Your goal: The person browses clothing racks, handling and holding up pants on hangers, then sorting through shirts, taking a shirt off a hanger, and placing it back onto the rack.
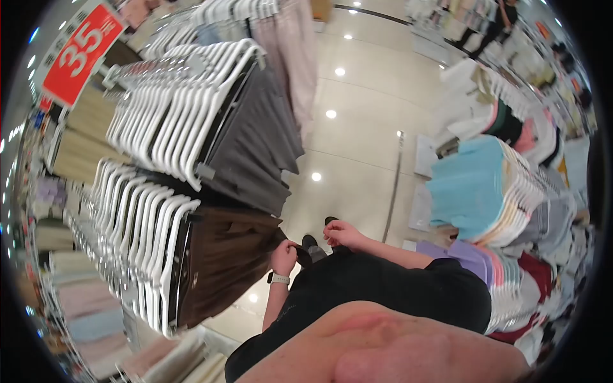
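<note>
Brown garments [223,258] hang from white hangers on the lower rack at the left, their loose ends spreading toward me. My left hand [284,257], with a pale-banded watch on the wrist, is closed at the edge of the nearest brown garment and pinches its dark fabric. To the right of it, my right hand [343,234] is held over the floor in front of my body. Its fingers are curled together, and whatever may be in them is too small to make out. Grey garments [255,134] hang just beyond the brown ones.
A red price sign [82,51] stands above the left racks. Pale tiled floor [357,134] runs between the displays. Blue tops [469,185] and purple tops [463,255] hang at the right. Another person [501,22] is far off at the upper right.
</note>
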A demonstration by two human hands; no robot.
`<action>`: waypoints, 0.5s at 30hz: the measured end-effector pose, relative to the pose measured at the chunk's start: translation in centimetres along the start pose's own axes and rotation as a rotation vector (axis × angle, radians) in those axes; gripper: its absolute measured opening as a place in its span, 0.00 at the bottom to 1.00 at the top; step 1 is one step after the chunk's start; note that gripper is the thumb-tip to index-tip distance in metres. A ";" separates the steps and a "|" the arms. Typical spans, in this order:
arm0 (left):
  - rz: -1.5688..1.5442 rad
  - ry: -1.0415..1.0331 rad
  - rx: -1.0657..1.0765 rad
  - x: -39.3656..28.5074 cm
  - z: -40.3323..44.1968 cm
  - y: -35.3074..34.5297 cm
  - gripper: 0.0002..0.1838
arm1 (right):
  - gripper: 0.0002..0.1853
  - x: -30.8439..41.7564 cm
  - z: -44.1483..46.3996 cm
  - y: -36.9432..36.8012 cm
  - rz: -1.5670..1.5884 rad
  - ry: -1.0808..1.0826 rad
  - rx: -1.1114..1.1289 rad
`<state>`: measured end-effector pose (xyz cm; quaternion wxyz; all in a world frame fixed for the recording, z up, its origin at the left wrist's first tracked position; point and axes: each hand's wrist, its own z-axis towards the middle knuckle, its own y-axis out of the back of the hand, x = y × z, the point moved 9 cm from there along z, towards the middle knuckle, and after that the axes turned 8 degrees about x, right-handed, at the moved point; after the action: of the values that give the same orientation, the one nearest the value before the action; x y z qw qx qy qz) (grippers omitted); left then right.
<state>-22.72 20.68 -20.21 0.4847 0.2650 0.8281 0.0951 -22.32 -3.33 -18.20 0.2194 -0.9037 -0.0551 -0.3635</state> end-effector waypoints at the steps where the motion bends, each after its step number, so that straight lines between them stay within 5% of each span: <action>1: 0.079 -0.071 0.042 -0.7 0.9 -1.0 0.08 | 0.06 -1.0 -0.5 0.9 0.033 -0.001 -0.052; 9: 0.757 -0.146 0.814 1.6 3.7 -14.4 0.28 | 0.07 -5.5 -8.7 7.8 0.329 0.140 -0.431; 15: 0.827 -0.250 0.962 -10.2 4.9 -20.5 0.31 | 0.07 -6.6 -19.1 17.7 0.594 0.533 -0.788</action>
<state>-21.64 -2.51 -23.56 0.3277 0.7590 0.5452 -0.1392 -34.64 -27.19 -16.81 -0.0358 -0.7710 0.3991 -0.4950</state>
